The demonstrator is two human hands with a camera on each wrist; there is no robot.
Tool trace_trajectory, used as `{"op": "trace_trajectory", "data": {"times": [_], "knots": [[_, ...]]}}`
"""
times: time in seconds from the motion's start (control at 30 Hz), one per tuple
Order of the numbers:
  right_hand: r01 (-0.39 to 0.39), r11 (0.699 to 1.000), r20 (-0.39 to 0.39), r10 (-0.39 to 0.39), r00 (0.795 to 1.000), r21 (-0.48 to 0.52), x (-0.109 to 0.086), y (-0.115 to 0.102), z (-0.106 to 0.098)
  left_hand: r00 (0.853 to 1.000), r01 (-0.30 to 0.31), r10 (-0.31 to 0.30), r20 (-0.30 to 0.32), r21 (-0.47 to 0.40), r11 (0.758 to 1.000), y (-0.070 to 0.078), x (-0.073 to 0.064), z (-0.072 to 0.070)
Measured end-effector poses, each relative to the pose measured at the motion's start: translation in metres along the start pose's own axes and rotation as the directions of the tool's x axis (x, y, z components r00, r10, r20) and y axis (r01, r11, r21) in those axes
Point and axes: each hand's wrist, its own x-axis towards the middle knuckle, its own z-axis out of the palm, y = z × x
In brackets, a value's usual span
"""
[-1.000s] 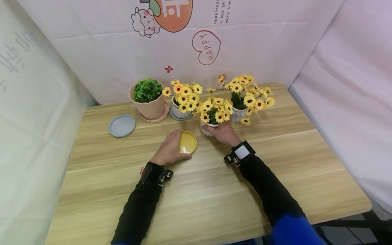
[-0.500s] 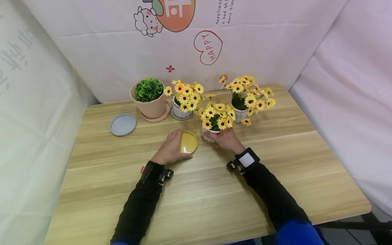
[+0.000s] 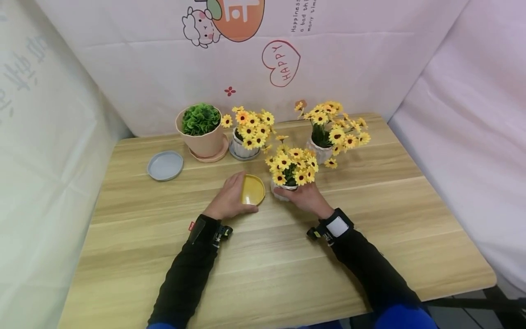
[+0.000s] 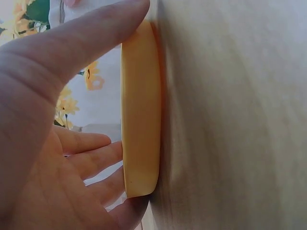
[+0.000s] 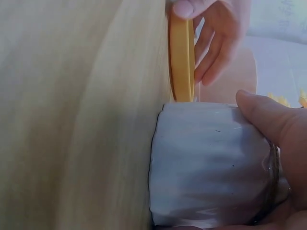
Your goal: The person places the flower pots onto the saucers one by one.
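Note:
My left hand (image 3: pixel 228 200) holds a round yellow saucer (image 3: pixel 254 190) on the wooden table, thumb on the near edge and fingers along the far edge. In the left wrist view the yellow saucer (image 4: pixel 140 110) shows side-on, low against the tabletop. My right hand (image 3: pixel 307 199) grips a white ribbed flowerpot (image 5: pixel 206 163) of yellow daisy-like flowers (image 3: pixel 292 165), just right of the saucer. Its thumb lies along the pot's side. The pot stands upright with its base right at the tabletop in the right wrist view, and the flowers partly cover it in the head view.
Behind stand a pink pot (image 3: pixel 203 140) with a green plant on a pink saucer, and a white pot (image 3: pixel 243 147) of yellow flowers on a grey saucer. Another flowered white pot (image 3: pixel 319 151) is back right. A grey saucer (image 3: pixel 165 165) lies left. A white cloth backs the table.
My right hand has brought the gripped flowerpot toward me, away from the flowered pot at back right. The left hand and yellow saucer have stayed in place.

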Motion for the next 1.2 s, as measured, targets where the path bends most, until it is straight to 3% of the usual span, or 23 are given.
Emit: {"op": "trace_trajectory", "data": {"times": [0.57,0.7,0.97,1.07,1.2], "knots": [[0.071,0.997,-0.04,-0.069,0.997,0.029,-0.023,-0.005,0.005,1.0,-0.02,0.021,0.008,-0.003,1.0,0.0,0.001,0.0],[0.081,0.994,-0.026,-0.079,0.997,0.078,-0.026,-0.013,0.004,1.0,-0.026,0.026,0.003,-0.002,1.0,-0.001,0.002,0.001],[0.118,0.99,0.009,-0.119,0.993,0.071,-0.023,-0.038,0.001,1.0,-0.027,0.027,-0.015,-0.041,0.999,-0.002,0.003,-0.002],[0.139,0.986,0.035,-0.142,0.989,0.088,-0.017,-0.047,0.001,0.998,-0.052,0.051,-0.027,-0.052,0.997,-0.005,0.004,-0.001],[0.097,0.987,0.078,-0.108,0.991,0.13,-0.008,-0.059,0.006,0.988,-0.142,0.137,-0.07,-0.088,0.986,-0.016,0.008,0.003]]}}
